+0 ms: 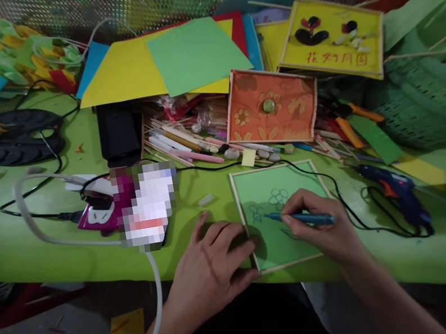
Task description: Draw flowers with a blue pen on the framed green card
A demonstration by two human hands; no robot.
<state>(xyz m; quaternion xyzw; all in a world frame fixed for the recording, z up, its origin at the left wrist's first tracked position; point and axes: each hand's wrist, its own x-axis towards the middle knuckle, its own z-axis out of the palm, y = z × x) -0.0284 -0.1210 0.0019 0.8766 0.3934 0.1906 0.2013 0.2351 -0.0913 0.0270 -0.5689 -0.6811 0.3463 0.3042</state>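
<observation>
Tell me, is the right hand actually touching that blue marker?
Touching. The head view shows the right hand gripping the blue marker between thumb and fingers, its tip pointed toward the flowers drawn on the green sheet.

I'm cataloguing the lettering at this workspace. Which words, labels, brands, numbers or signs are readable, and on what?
"花好月圆": red handwriting on the yellow framed panel, slightly blurred.
Phone: screen pixelated, unreadable.
Green framed panel: line drawing, no readable lettering.
I can read nothing else.
</observation>
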